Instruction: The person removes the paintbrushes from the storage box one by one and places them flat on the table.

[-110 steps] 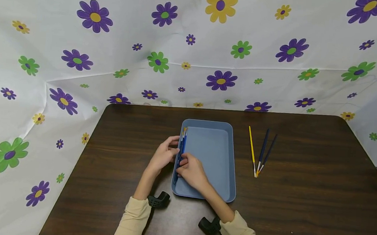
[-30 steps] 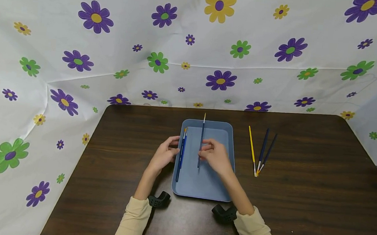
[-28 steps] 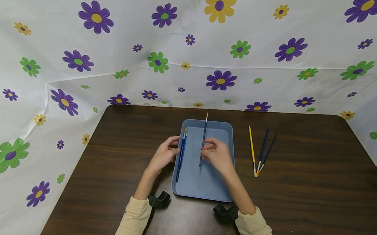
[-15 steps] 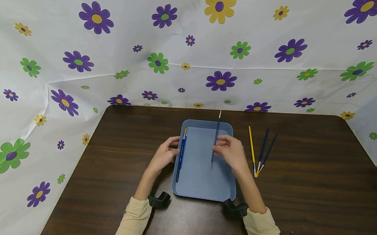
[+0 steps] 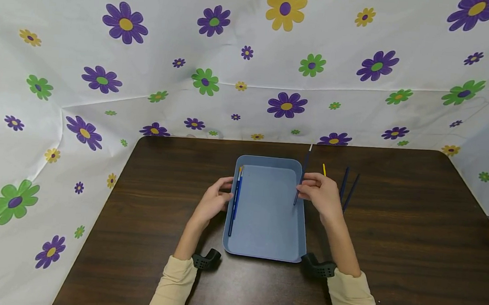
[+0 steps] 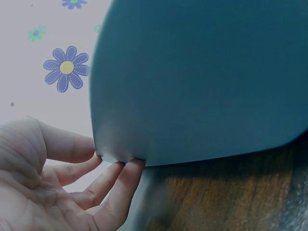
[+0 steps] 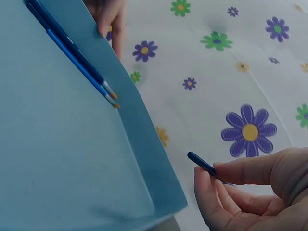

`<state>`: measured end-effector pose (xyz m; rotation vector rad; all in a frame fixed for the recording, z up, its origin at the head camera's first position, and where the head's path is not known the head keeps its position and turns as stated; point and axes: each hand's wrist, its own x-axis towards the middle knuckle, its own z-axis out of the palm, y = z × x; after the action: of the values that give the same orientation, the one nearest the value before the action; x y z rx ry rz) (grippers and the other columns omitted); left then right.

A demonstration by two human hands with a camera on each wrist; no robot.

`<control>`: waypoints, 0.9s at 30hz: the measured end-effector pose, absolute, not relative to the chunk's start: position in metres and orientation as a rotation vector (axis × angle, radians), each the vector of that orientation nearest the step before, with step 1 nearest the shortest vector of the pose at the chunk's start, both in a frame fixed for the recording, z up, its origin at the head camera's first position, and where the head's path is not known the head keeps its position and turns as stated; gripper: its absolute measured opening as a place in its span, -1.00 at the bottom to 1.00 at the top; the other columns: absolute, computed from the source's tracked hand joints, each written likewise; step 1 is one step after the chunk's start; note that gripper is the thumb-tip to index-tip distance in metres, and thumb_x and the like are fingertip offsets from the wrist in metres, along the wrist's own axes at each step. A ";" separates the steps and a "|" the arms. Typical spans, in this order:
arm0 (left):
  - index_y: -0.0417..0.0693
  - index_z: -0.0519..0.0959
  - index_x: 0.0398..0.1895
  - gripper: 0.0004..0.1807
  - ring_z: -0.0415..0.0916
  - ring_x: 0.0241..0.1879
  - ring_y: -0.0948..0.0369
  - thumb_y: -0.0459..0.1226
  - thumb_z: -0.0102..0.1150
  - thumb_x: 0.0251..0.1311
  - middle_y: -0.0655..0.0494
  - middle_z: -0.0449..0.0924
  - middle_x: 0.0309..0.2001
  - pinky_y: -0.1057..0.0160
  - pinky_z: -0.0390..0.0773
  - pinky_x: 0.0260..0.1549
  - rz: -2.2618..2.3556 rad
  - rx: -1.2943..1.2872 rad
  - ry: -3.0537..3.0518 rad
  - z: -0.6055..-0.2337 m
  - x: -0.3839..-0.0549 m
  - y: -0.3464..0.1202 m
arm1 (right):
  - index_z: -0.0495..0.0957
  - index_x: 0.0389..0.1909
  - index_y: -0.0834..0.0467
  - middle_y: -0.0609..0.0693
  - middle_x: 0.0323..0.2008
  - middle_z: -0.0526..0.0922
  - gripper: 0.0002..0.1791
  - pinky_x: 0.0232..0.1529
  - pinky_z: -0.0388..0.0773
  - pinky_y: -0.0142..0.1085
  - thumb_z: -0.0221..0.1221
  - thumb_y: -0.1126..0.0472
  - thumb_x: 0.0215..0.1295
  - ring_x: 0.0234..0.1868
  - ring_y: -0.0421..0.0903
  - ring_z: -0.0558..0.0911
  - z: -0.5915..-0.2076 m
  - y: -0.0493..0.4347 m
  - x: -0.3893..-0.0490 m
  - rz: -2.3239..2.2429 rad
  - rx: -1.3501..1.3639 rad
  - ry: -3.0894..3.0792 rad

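Note:
My right hand (image 5: 323, 197) pinches a dark blue paintbrush (image 5: 306, 160) over the right rim of a blue-grey tray (image 5: 269, 216). The brush's bristles point away from me; in the right wrist view its rounded handle end (image 7: 197, 158) sticks out past my thumb and fingers. At the tray's left side, my left hand (image 5: 210, 202) holds the edge, with thumb and fingertips (image 6: 130, 166) against it in the left wrist view. Along the left inner wall lie two blue paintbrushes (image 7: 79, 60), side by side, bristles at the far end.
On the dark wooden table (image 5: 418, 243), right of the tray, lie a yellow-handled brush (image 5: 324, 169) and two dark blue brushes (image 5: 352, 192), partly hidden behind my right hand. A flowered sheet (image 5: 245, 37) hangs behind the table.
My right hand has lifted a dark blue paintbrush from the tray's left side and carried it rightward across to the right rim. The left hand stays at the tray's left edge.

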<state>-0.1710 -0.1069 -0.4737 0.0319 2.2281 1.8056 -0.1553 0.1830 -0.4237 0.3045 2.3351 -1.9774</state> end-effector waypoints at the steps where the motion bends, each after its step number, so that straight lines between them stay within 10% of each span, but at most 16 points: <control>1: -0.20 0.36 0.49 -0.44 0.55 0.04 -0.10 -0.42 0.04 0.43 -0.28 0.43 0.28 0.07 0.66 -0.30 1.803 0.034 2.231 -0.474 -0.171 -0.107 | 0.39 0.30 0.56 0.03 -0.27 0.62 -0.51 -0.18 0.69 -0.38 0.19 0.46 0.41 -0.38 -0.33 0.68 -0.424 0.185 -0.155 -1.982 0.309 2.334; 27: -0.16 0.37 0.49 -0.45 0.53 0.06 -0.09 -0.40 0.05 0.44 -0.26 0.42 0.30 0.04 0.66 -0.23 1.785 0.032 2.235 -0.475 -0.171 -0.108 | 0.38 0.27 0.62 0.21 -0.25 0.75 -0.50 -0.33 0.68 -0.40 0.18 0.42 0.40 -0.51 -0.32 0.70 -0.445 0.222 -0.157 -1.663 0.412 2.460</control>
<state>-0.1705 -0.1081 -0.4748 0.0324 2.2353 1.7847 -0.1570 0.2221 -0.4447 0.4120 2.4600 -1.6635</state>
